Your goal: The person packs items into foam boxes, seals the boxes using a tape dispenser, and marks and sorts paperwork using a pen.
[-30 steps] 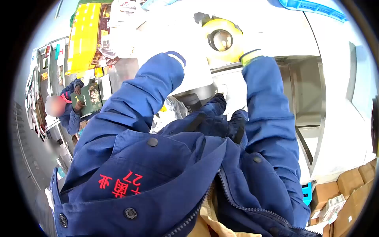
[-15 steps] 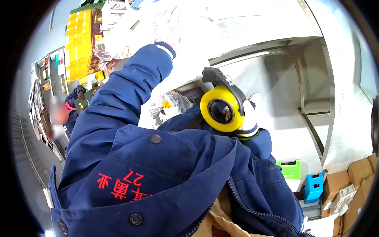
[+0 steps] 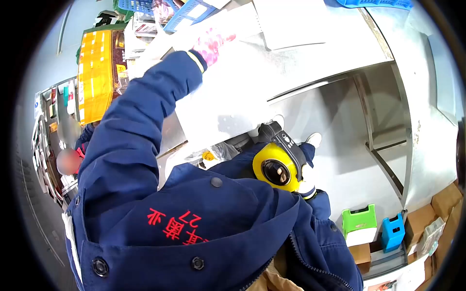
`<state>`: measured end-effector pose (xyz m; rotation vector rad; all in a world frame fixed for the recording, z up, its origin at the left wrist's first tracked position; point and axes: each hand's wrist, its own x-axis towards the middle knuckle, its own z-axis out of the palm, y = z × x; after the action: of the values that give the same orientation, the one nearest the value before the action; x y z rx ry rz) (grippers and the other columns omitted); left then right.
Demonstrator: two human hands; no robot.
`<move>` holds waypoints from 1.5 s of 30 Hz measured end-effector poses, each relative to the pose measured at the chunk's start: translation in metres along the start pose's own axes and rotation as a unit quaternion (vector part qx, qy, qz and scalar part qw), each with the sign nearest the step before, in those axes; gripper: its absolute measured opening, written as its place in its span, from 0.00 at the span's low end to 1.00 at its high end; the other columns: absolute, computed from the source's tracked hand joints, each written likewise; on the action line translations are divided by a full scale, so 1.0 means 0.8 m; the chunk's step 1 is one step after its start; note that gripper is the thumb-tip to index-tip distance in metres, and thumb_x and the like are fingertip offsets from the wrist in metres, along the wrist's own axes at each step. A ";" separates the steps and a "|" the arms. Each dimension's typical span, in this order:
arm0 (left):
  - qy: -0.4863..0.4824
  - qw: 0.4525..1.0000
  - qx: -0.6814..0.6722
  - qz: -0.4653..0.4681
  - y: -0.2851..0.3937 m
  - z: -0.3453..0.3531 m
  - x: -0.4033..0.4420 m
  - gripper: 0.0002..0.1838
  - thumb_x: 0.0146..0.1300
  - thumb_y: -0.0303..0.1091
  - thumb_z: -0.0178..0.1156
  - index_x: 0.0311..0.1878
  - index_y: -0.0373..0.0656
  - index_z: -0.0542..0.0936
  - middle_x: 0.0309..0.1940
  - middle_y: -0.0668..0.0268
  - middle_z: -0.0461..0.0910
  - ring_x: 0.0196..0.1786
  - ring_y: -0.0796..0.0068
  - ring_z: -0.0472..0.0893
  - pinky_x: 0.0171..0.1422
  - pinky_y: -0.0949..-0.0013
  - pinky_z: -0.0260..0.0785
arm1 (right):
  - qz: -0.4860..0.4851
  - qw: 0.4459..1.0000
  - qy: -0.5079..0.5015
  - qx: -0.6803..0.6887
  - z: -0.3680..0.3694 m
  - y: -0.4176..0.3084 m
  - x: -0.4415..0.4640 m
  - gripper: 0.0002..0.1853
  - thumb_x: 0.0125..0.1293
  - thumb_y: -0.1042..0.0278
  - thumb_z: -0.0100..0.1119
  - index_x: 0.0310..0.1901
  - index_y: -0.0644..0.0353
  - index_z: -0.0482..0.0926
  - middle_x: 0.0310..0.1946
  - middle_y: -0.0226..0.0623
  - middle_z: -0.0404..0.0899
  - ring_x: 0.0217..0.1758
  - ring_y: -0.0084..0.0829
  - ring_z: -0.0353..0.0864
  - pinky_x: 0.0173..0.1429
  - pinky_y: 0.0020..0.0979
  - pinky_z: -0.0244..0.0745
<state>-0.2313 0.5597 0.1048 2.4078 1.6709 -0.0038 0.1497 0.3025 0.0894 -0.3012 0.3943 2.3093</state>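
Observation:
My left hand [image 3: 211,45], in a pink-and-white patterned glove, rests on a large white sheet or panel [image 3: 228,97] on the worktable, its visible fingers extended. At my right side, below the table edge, my right hand [image 3: 307,181] grips a black-handled tape dispenser [image 3: 290,148]. The dispenser carries a wide yellow tape roll [image 3: 262,160]. The sleeve and the dispenser cover part of that hand. Another white sheet [image 3: 291,24] lies farther back on the table.
Blue baskets [image 3: 190,14] and a yellow printed package [image 3: 95,72] are at the upper left. A person [image 3: 69,161] is at the far left. Green [image 3: 359,219] and blue holders [image 3: 392,233] stand near cardboard boxes [image 3: 421,220] at the lower right. A clear plastic bag [image 3: 221,152] hangs below the table.
The tape dispenser has come off the tabletop and down toward my body in my right hand. My left hand, washed out by glare earlier, now shows clearly on the white surface.

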 end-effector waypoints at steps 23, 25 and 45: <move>-0.138 0.863 0.219 -0.434 -0.002 -0.017 -0.233 0.23 0.65 0.36 0.41 0.64 0.50 0.61 0.65 0.60 0.59 0.65 0.66 0.62 0.69 0.69 0.53 | -0.047 0.985 0.057 -0.153 0.085 -0.127 0.189 0.27 0.64 0.43 0.43 0.46 0.61 0.74 0.38 0.42 0.78 0.35 0.34 0.79 0.38 0.38 0.79; -0.020 0.900 0.183 -0.394 0.080 -0.057 -0.167 0.21 0.65 0.39 0.44 0.60 0.47 0.68 0.62 0.62 0.65 0.62 0.63 0.66 0.68 0.64 0.54 | -0.112 0.950 0.064 -0.284 0.115 -0.156 0.270 0.21 0.69 0.53 0.40 0.50 0.62 0.72 0.43 0.42 0.78 0.41 0.35 0.78 0.46 0.33 0.77; 0.102 0.976 -0.068 -0.182 0.141 -0.009 0.026 0.19 0.63 0.43 0.49 0.54 0.46 0.73 0.51 0.57 0.74 0.54 0.59 0.71 0.62 0.59 0.57 | -0.057 0.981 0.049 -0.181 0.031 -0.083 0.059 0.23 0.68 0.56 0.40 0.54 0.68 0.68 0.47 0.45 0.75 0.48 0.35 0.76 0.54 0.33 0.72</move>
<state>-0.1204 0.5422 0.1287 2.0303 2.1070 0.2996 0.1633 0.3865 0.0845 -0.6017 0.0001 2.2490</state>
